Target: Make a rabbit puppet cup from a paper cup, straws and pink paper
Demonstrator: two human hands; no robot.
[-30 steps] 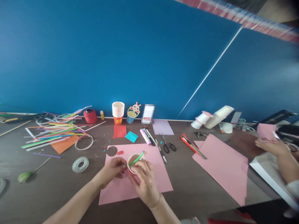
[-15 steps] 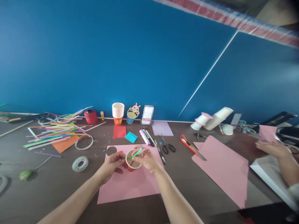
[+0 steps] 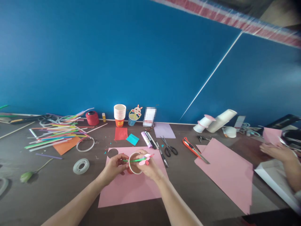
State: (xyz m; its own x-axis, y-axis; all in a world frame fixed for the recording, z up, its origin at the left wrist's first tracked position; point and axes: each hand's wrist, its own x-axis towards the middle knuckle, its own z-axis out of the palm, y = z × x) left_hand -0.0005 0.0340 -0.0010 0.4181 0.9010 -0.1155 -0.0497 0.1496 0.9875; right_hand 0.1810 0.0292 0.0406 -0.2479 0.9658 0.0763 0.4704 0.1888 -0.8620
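A small red paper cup (image 3: 134, 164) with a white rim is held tilted above a pink sheet (image 3: 131, 188), its mouth turned toward me. My left hand (image 3: 115, 168) grips the cup's left side with curled fingers. My right hand (image 3: 149, 166) is closed on a green straw (image 3: 134, 160) that lies across the cup's mouth. A pink paper flower (image 3: 147, 158) sits at the straw's right end, by my right fingers.
Coloured straws (image 3: 56, 133), tape rolls (image 3: 81, 165) and an orange sheet lie to the left. A stack of cups (image 3: 119, 114), markers, scissors (image 3: 169, 147) and an orange cutter (image 3: 194, 149) lie behind. A large pink sheet (image 3: 225, 171) lies right. Another person's hand (image 3: 277, 150) works at far right.
The cup has tipped so its mouth faces me. The straw now lies level across the rim, and a pink flower shows at its right end.
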